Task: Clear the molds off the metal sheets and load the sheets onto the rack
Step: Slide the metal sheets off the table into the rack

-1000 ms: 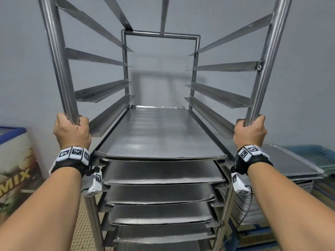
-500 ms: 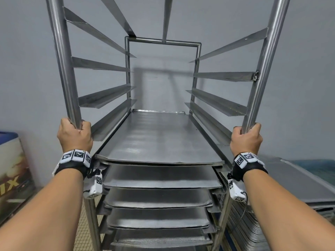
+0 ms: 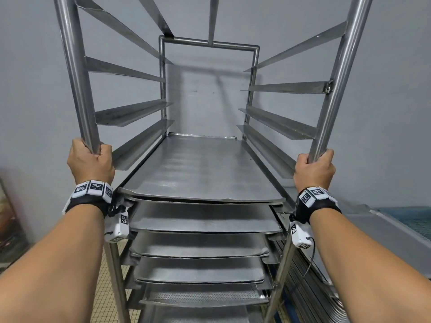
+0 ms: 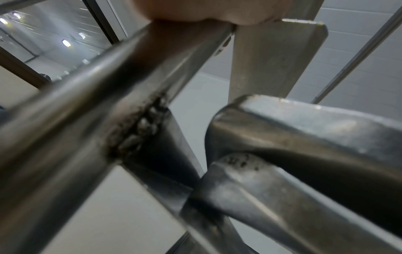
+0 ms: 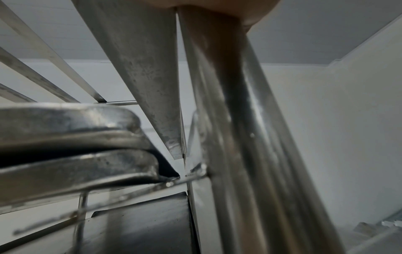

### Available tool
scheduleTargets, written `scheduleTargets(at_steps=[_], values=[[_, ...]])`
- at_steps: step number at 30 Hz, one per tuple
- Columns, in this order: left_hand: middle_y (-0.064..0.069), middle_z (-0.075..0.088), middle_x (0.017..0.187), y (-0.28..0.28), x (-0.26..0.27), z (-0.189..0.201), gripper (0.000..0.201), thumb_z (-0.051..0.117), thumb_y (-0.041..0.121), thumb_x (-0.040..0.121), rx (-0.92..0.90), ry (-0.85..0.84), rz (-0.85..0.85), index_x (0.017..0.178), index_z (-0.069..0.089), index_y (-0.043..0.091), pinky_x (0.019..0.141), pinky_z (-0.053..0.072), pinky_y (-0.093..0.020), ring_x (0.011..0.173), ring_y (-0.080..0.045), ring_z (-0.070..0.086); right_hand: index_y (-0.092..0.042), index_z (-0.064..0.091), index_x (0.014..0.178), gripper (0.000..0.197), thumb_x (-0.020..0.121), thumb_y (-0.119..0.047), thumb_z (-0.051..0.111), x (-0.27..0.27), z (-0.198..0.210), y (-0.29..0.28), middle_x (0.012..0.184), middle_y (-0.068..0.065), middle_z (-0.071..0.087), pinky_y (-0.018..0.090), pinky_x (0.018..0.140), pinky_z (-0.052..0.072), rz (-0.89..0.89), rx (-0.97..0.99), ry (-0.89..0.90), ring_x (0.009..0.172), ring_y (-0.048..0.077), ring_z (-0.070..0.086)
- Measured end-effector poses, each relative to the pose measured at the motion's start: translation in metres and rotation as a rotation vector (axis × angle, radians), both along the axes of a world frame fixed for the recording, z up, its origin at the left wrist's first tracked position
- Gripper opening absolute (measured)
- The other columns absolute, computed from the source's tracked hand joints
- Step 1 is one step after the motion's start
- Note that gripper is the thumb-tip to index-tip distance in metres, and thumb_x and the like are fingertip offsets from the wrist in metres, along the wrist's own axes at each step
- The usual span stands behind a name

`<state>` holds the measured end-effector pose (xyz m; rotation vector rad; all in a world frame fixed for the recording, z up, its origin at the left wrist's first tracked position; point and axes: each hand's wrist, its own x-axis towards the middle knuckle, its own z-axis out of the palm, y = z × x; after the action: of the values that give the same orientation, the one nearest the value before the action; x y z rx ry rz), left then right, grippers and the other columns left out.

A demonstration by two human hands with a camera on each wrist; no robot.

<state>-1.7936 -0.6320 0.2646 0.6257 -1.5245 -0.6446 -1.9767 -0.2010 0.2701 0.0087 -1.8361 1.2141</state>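
A tall steel rack (image 3: 210, 45) stands in front of me, filling the head view. My left hand (image 3: 89, 163) grips its front left post (image 3: 74, 73), and my right hand (image 3: 313, 170) grips the front right post (image 3: 335, 78). Several metal sheets (image 3: 200, 171) lie in the lower slots, one above another; the lowest one in sight is perforated (image 3: 203, 297). The upper rails (image 3: 277, 122) hold nothing. In the wrist views, sheet corners (image 4: 304, 123) (image 5: 71, 120) sit close beside the posts (image 4: 65, 123) (image 5: 239, 137). No molds are in sight.
A grey wall stands right behind the rack. At the right, a stack of more metal sheets (image 3: 384, 231) lies beside the rack, with a blue crate (image 3: 410, 217) beyond. A printed cabinet (image 3: 9, 220) edges in at the left. Tiled floor (image 3: 102, 299) shows below.
The rack and both gripping hands have shifted against the surroundings: the cabinet at the left has slid almost out of view, and the sheet stack at the right sits closer to the rack.
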Motion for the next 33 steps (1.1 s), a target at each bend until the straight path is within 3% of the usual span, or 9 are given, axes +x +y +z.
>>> scheduleTargets(at_steps=[5,12,17,26,33], values=[[-0.012,0.048,0.083,-0.01,-0.039,0.004,0.023,0.053,0.023,0.086,-0.005,0.011,-0.033,0.091,0.05,0.0,0.067,0.037,-0.035,0.073,-0.023,0.045,0.0,0.045,0.096,0.018,0.088,-0.016,0.048,-0.038,0.003,-0.013,0.069,0.014,0.052,0.044,0.052,0.051,-0.007,0.011,0.013,0.058,0.036,0.055],[-0.011,0.05,0.083,-0.029,-0.092,0.006,0.021,0.054,0.021,0.086,0.015,0.006,-0.064,0.09,0.051,0.001,0.066,0.038,-0.033,0.073,-0.025,0.047,-0.008,0.041,0.092,0.013,0.088,-0.018,0.048,-0.089,0.005,-0.031,0.069,0.013,0.052,0.046,0.054,0.052,-0.022,0.023,0.002,0.059,0.037,0.057],[-0.012,0.049,0.083,-0.041,-0.13,0.006,0.021,0.055,0.019,0.088,0.01,-0.009,-0.058,0.091,0.051,-0.001,0.066,0.032,-0.03,0.073,-0.025,0.045,-0.001,0.046,0.099,0.021,0.088,-0.019,0.049,-0.128,0.003,-0.043,0.068,0.013,0.052,0.049,0.055,0.053,-0.029,0.002,0.018,0.06,0.038,0.058],[-0.01,0.049,0.085,-0.041,-0.194,0.006,0.019,0.055,0.017,0.087,0.002,-0.014,-0.064,0.093,0.052,-0.001,0.064,0.028,-0.024,0.074,-0.023,0.045,-0.005,0.045,0.096,0.017,0.09,-0.02,0.05,-0.193,0.004,-0.05,0.074,0.013,0.054,0.046,0.058,0.055,-0.018,-0.015,-0.021,0.062,0.035,0.058],[-0.011,0.049,0.085,-0.045,-0.24,0.003,0.022,0.053,0.02,0.086,0.004,-0.012,-0.024,0.094,0.051,-0.001,0.067,0.032,-0.029,0.075,-0.024,0.046,-0.004,0.045,0.096,0.017,0.09,-0.02,0.049,-0.244,0.002,-0.054,0.072,0.014,0.054,0.042,0.054,0.052,0.009,-0.018,-0.024,0.059,0.035,0.057]])
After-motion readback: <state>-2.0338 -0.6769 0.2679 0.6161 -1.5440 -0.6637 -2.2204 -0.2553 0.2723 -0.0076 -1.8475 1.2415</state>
